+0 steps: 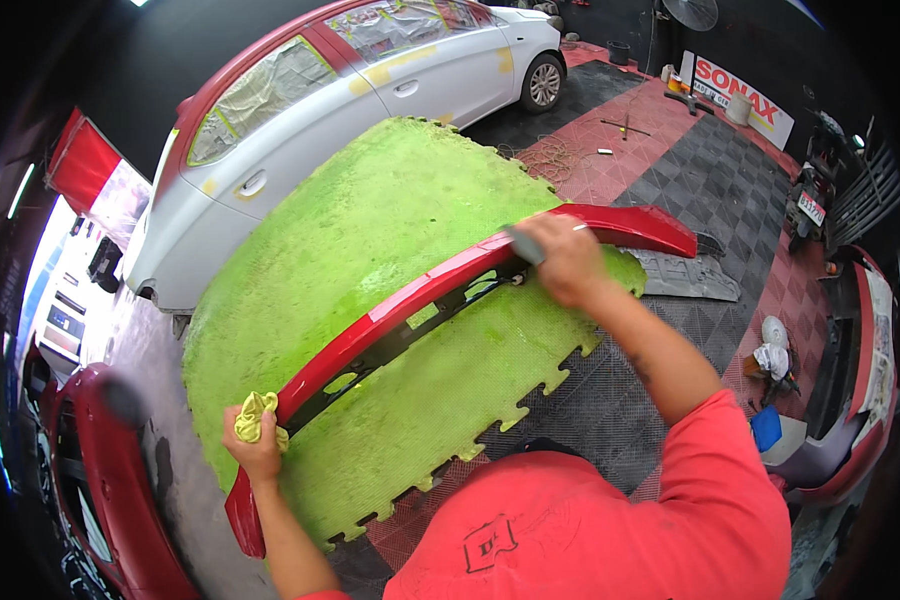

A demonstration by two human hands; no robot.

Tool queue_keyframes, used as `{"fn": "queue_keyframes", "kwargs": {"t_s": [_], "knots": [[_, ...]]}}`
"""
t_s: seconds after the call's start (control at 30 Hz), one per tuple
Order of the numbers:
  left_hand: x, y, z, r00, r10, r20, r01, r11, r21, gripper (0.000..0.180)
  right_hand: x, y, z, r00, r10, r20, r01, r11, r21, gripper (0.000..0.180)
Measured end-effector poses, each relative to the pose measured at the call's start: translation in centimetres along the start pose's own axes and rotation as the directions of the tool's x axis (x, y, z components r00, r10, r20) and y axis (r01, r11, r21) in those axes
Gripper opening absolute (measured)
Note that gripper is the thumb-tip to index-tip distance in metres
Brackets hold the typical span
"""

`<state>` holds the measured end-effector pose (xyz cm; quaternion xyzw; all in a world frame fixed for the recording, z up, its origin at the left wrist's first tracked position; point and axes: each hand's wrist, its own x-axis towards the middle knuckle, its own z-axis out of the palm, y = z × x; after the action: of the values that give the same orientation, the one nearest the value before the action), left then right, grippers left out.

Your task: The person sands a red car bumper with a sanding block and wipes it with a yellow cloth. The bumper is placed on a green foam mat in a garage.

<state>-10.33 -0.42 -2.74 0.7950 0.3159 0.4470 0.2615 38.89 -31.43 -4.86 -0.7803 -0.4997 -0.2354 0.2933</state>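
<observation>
A long, curved, glossy red car trim panel (410, 293) lies slantwise across a green foam mat (300, 260), its dark inner side toward me. My left hand (254, 450) is closed round a crumpled yellow cloth (257, 416) at the panel's near left end. Further along, toward the far right end, my right hand (568, 262) grips a flat grey pad (526, 246) over the panel's upper edge. That hand is slightly blurred, and its fingers partly hide the pad. Water-like wet patches show on the mat.
Beyond the mat stands a white and red car (420, 80) with masked windows. A red car part (120, 480) is at the left and a bumper (860, 400) at the right. A grey, dusty panel (695, 277) lies on the tiled floor beside the mat.
</observation>
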Motion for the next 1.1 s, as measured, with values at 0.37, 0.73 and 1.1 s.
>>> {"fn": "queue_keyframes", "kwargs": {"t_s": [0.37, 0.73, 1.1], "knots": [[1.0, -0.7, 0.4, 0.999, 0.042, 0.031, -0.044, 0.998, 0.043, 0.021, 1.4, -11.9, 4.0, 0.992, -0.004, -0.126, 0.015, 0.997, 0.079, 0.033], [0.9, -1.1, 1.3, 1.0, 0.004, -0.003, -0.004, 0.997, 0.078, 0.022, -0.6, -1.1, 1.3, 0.973, 0.066, -0.22, -0.066, 0.998, 0.007, 0.027], [2.1, 0.1, -0.3, 0.991, -0.102, 0.092, 0.091, 0.989, 0.114, 0.018, 1.5, -13.3, 5.0, 0.988, -0.15, -0.045, 0.156, 0.955, 0.252, 0.032]]}}
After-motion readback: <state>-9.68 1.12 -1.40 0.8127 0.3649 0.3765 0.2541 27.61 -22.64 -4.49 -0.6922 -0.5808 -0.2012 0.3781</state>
